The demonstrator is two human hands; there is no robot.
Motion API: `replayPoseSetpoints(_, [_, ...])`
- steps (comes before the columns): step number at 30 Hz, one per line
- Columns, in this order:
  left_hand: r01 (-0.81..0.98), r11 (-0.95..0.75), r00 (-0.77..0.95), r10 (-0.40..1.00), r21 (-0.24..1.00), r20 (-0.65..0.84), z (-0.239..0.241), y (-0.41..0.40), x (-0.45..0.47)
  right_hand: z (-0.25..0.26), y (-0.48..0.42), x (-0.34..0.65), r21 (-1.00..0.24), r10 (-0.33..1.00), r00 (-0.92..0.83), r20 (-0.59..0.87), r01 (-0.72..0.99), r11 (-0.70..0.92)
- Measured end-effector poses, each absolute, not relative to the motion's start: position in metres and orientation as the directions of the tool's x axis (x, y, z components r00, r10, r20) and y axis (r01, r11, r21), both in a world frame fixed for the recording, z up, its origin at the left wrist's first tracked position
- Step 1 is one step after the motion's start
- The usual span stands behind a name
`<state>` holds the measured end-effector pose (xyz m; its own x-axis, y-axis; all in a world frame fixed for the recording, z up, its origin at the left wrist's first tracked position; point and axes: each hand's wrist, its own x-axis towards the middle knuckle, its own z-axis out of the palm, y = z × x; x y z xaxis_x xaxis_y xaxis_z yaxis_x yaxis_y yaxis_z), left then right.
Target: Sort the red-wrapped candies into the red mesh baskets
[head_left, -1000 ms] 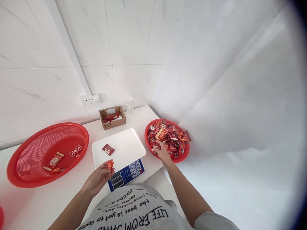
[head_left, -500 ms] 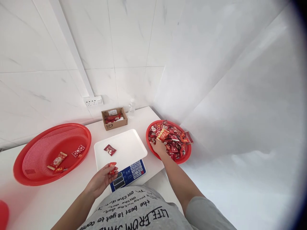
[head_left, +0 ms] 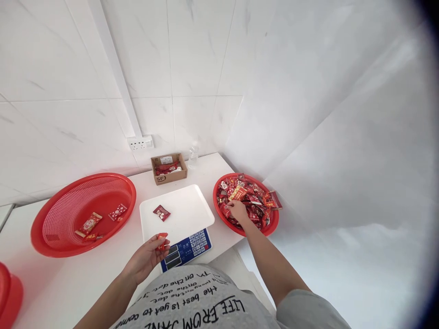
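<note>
Two red baskets flank the scale [head_left: 187, 249] in front of us: a wide mesh one [head_left: 55, 228] at ten o'clock and a smaller, heaped one [head_left: 272, 226] at two o'clock. Our left hand [head_left: 146, 259] hovers at six o'clock just before the scale's blue keypad, fingers curled and pinching a small red packet [head_left: 162, 237] between thumb and fingertips. Our right hand [head_left: 237, 211] reaches into the heaped basket, its fingers bent down onto the pile of red packets [head_left: 252, 201]; we see a packet at its fingertips, but we cannot tell whether it is truly gripped. One dark red packet [head_left: 161, 212] lies alone on the scale's white tray [head_left: 192, 205], at twelve o'clock from the left hand. The wide basket holds a few packets [head_left: 89, 224]. A small cardboard box [head_left: 169, 168] sits beyond the tray, near the wall.
</note>
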<state>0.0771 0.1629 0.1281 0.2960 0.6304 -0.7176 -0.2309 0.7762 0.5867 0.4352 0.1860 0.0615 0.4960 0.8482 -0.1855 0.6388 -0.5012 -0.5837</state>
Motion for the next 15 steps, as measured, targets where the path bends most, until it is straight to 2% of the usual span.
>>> replayPoseSetpoints(8, [-0.233,0.782,0.324,0.623,0.578,-0.712,0.130,0.165,0.083,0.086,0.182,0.447,-0.734,0.817,0.576,0.041,0.571,-0.366])
replayPoseSetpoints(15, [-0.239,0.780,0.314,0.626,0.578,-0.714,0.128,0.163,0.078,0.089,0.187,0.437,-0.824,0.813,0.577,0.080,0.497,-0.272])
